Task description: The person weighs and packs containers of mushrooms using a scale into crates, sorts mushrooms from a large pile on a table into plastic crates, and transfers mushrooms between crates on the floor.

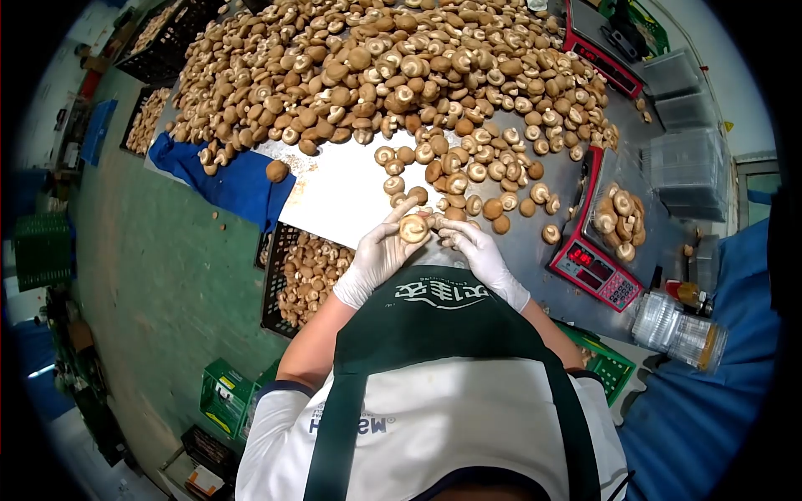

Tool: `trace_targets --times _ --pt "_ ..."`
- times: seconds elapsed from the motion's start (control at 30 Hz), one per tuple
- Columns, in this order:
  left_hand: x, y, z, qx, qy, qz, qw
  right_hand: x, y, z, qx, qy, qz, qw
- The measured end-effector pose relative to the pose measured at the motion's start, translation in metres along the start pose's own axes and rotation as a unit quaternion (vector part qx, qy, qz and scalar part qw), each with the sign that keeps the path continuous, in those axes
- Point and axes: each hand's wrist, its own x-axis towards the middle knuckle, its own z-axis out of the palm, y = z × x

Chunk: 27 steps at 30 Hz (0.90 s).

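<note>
My left hand (382,250), in a white glove, is closed around a mushroom (413,228) whose pale underside and stem face up. My right hand (478,250), also gloved, comes in from the other side with its fingers pinched near that mushroom's edge; what they hold, if anything, is too small to name. Both hands are at the front edge of the table, just above the green apron (443,313). Loose mushrooms (493,171) lie on the table just beyond the hands, and a large heap (359,75) spreads behind them.
On the right, a red scale (595,271) carries a tray of mushrooms (620,219); another scale (597,60) stands farther back. Clear plastic containers (687,171) are stacked at the right edge. A black crate of mushrooms (276,288) stands front left, below a blue cloth (219,185).
</note>
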Motion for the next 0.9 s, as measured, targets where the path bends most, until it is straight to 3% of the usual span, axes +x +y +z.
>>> trace_targets --times 0.9 --pt "-0.004 0.0 -0.013 0.037 0.016 0.016 0.999 0.002 0.003 0.003 -0.038 -0.005 -0.001 0.999"
